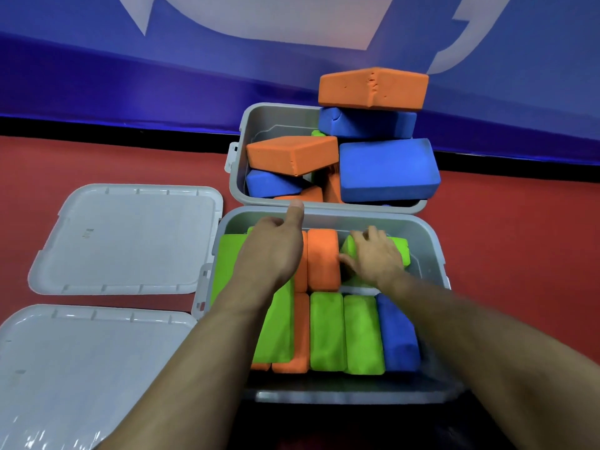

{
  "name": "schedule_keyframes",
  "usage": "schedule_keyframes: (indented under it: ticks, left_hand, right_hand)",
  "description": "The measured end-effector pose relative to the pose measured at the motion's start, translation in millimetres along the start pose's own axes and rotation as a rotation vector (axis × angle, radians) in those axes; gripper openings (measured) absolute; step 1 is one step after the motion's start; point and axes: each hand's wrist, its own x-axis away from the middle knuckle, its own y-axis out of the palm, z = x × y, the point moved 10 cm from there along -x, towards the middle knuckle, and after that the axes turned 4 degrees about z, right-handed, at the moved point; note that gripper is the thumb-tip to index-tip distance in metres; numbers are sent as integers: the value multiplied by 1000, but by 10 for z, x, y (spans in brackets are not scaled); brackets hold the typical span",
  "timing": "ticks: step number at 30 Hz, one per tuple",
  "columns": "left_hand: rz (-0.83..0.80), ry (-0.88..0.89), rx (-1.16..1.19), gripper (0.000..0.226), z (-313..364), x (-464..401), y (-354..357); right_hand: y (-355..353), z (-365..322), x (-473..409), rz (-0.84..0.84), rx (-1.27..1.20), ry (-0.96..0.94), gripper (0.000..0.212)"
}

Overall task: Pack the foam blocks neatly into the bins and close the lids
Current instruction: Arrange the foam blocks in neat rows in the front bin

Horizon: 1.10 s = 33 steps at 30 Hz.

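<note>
The near grey bin holds green, orange and blue foam blocks standing in rows. My left hand lies flat over the back-left blocks, thumb up by the rim, fingers apart. My right hand rests on a tilted green block at the back right, beside an orange block; I cannot tell whether it grips the block. The far grey bin is heaped with loose orange and blue blocks, and the top orange block rises well above its rim.
Two grey lids lie on the red floor to the left, one farther away and one nearer. A blue wall with white markings stands behind the far bin. Red floor stretches to the right.
</note>
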Motion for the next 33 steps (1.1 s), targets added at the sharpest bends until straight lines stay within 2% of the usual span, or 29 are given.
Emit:
schedule_keyframes:
  ticks: [3, 6, 9, 15, 19, 24, 30, 33]
  left_hand:
    - [-2, -11, -17, 58, -28, -15, 2]
    - [-2, -32, -46, 66, -81, -46, 17]
    - [24, -5, -115, 72, -87, -60, 41]
    - [57, 75, -281, 73, -47, -47, 138]
    - [64, 106, -344, 75, -39, 3, 157]
    - [47, 90, -370, 76, -65, 35, 106]
    - [52, 107, -458, 74, -138, 72, 70]
    - [15, 89, -459, 74, -174, 52, 83]
  right_hand:
    - [229, 456, -68, -234, 55, 24, 92]
    - [350, 677, -62, -304, 75, 8, 98]
    - [388, 639, -25, -288, 119, -26, 96]
    - [244, 548, 26, -271, 89, -63, 78]
    - [-149, 721, 36, -255, -80, 125, 85]
    - [-583, 1098, 228, -151, -374, 481, 109]
    - [-863, 1116, 353, -16, -420, 596, 102]
    - [-1084, 1147, 263, 65, -506, 634, 106]
